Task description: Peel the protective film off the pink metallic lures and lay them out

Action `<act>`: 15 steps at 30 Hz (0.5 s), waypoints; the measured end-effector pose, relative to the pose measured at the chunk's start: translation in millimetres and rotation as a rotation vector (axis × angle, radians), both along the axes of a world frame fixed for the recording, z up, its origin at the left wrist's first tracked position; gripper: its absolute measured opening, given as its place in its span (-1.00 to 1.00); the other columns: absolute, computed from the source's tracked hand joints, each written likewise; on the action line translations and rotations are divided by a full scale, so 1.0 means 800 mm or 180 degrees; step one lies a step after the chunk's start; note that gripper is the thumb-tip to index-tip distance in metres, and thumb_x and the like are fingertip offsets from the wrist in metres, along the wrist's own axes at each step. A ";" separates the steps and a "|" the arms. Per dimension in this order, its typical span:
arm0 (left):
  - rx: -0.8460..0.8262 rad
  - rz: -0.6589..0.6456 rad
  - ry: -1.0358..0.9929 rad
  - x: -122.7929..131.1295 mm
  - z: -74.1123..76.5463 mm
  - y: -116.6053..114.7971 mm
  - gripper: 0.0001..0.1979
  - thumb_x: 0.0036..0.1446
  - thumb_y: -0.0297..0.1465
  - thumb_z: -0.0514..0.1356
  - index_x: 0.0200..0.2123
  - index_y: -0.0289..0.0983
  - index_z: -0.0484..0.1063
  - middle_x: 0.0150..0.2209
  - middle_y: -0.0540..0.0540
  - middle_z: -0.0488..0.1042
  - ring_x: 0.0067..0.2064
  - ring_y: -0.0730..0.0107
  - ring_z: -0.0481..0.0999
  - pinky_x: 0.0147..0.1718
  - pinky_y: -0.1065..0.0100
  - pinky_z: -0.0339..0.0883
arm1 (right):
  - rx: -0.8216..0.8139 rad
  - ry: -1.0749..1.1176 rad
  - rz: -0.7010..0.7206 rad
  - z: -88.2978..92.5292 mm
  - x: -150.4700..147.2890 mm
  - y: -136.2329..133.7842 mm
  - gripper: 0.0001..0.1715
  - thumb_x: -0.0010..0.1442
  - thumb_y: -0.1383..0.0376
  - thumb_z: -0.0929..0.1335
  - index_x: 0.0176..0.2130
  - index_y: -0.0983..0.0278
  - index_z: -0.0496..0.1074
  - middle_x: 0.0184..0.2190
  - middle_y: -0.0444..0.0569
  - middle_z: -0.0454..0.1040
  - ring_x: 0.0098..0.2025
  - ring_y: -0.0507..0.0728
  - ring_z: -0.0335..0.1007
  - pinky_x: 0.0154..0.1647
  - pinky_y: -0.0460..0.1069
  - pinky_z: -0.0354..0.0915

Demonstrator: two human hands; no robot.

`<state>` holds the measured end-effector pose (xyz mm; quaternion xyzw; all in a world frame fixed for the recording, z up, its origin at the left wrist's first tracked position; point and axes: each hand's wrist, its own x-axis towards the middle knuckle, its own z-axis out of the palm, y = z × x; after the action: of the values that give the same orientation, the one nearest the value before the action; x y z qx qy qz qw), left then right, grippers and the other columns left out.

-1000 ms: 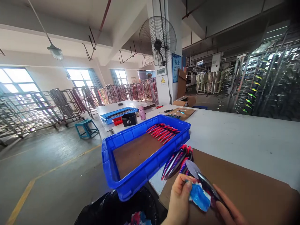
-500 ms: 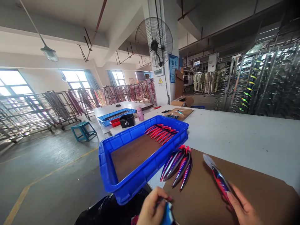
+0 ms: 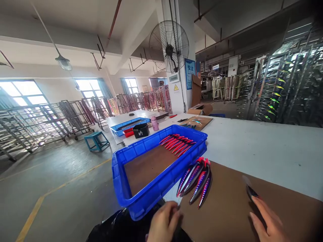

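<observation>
My right hand (image 3: 268,218) is at the lower right over the brown board (image 3: 227,195), its thumb and fingers around a dark lure (image 3: 251,193) with a clear lip at its far end. My left hand (image 3: 165,220) is low in the middle, fingers curled, near the board's left edge; what it holds, if anything, is hidden. Between the hands and further back, several purple and pink lures (image 3: 200,179) lie side by side on the board, red tips together. Behind them, a row of red lures (image 3: 178,144) rests in the blue tray (image 3: 158,185).
A black bin (image 3: 141,130), a pink bottle (image 3: 154,123) and a light blue tray (image 3: 130,123) stand beyond the blue tray. Another brown board (image 3: 202,122) with lures lies farther back on the white table (image 3: 257,144). A black bag (image 3: 113,225) hangs below the blue tray.
The lure in my right hand has turned, its coloured side no longer showing, and that hand has moved right. The blue and white piece at my left hand is out of sight. The view has shifted slightly left.
</observation>
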<state>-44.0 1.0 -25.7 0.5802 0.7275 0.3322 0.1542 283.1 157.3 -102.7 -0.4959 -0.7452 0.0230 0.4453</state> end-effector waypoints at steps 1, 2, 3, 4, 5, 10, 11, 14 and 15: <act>-0.0082 -0.0047 -0.0179 0.017 0.006 0.018 -0.76 0.20 -0.32 0.07 -0.09 -0.18 0.42 -0.20 -0.05 0.56 -0.16 0.30 0.53 -0.16 0.35 0.30 | 0.0044 0.0006 0.0069 0.005 -0.007 -0.005 -0.49 0.33 0.10 0.14 0.14 0.31 0.26 0.11 0.27 0.39 0.14 0.45 0.31 0.06 0.39 0.31; -0.0204 -0.0065 -0.0268 0.030 0.010 0.035 -0.74 0.18 -0.31 0.10 -0.07 -0.18 0.42 -0.22 -0.05 0.56 -0.17 0.27 0.53 -0.17 0.33 0.29 | 0.0048 -0.0028 0.0130 0.008 -0.012 -0.010 -0.49 0.33 0.10 0.16 0.15 0.28 0.26 0.12 0.25 0.40 0.14 0.43 0.32 0.04 0.37 0.34; -0.0331 -0.0084 -0.0303 0.041 0.011 0.050 -0.72 0.16 -0.30 0.11 -0.07 -0.19 0.43 -0.23 -0.06 0.57 -0.18 0.24 0.52 -0.20 0.32 0.27 | 0.0002 -0.0067 0.0190 0.010 -0.016 -0.014 -0.50 0.32 0.10 0.18 0.16 0.26 0.25 0.11 0.21 0.42 0.13 0.41 0.35 0.01 0.32 0.39; -0.0440 -0.0085 -0.0290 0.048 0.011 0.064 -0.73 0.15 -0.30 0.11 -0.10 -0.21 0.46 -0.26 -0.08 0.57 -0.20 0.21 0.52 -0.23 0.30 0.25 | -0.0109 -0.0054 0.0276 0.009 -0.019 -0.017 -0.50 0.31 0.11 0.21 0.17 0.23 0.25 0.11 0.17 0.44 0.10 0.37 0.39 -0.02 0.25 0.44; -0.0516 -0.0083 -0.0252 0.052 0.009 0.075 -0.75 0.15 -0.30 0.10 -0.16 -0.23 0.48 -0.30 -0.10 0.57 -0.23 0.18 0.51 -0.26 0.28 0.23 | -0.0294 0.0039 0.0401 0.007 -0.021 -0.019 -0.50 0.30 0.12 0.23 0.17 0.21 0.25 0.09 0.14 0.46 0.07 0.33 0.43 -0.07 0.18 0.48; -0.0597 -0.0274 -0.0355 0.063 -0.005 0.094 -0.74 0.18 -0.30 0.03 -0.44 -0.28 0.42 -0.43 -0.09 0.48 -0.34 0.26 0.44 -0.36 0.31 0.17 | -0.1603 0.1401 0.0936 0.001 -0.032 -0.032 -0.41 0.23 -0.01 0.29 0.17 0.16 0.32 0.11 0.07 0.46 0.04 0.28 0.46 -0.09 0.07 0.51; -0.0628 -0.0364 -0.0474 0.069 -0.007 0.091 -0.72 0.21 -0.29 0.00 -0.43 -0.28 0.41 -0.44 -0.06 0.47 -0.35 0.31 0.43 -0.38 0.34 0.18 | -0.1806 0.1643 0.1001 0.006 -0.037 -0.038 -0.40 0.20 -0.04 0.30 0.15 0.14 0.36 0.11 0.05 0.46 0.05 0.29 0.45 -0.06 0.07 0.49; -0.0758 -0.0749 -0.0840 0.101 -0.018 0.072 -0.68 0.26 -0.21 -0.02 -0.37 -0.25 0.40 -0.48 0.01 0.45 -0.43 0.41 0.43 -0.47 0.41 0.23 | -0.2210 0.2060 0.1095 0.032 -0.055 -0.060 -0.38 0.21 -0.14 0.23 0.09 0.10 0.45 0.05 0.03 0.51 0.01 0.32 0.48 -0.05 0.10 0.48; -0.0751 -0.0909 -0.0893 0.113 -0.022 0.064 -0.69 0.26 -0.18 0.02 -0.36 -0.24 0.41 -0.48 0.01 0.46 -0.45 0.43 0.43 -0.47 0.41 0.26 | -0.2262 0.2134 0.1042 0.042 -0.061 -0.067 -0.35 0.22 -0.17 0.18 0.07 0.11 0.47 0.01 0.05 0.54 -0.02 0.33 0.50 -0.09 0.11 0.49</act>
<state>46.4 52.6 -43.3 0.6034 0.6431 0.2971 0.3661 234.6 103.5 -68.9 -0.4588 -0.5756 0.5019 0.4542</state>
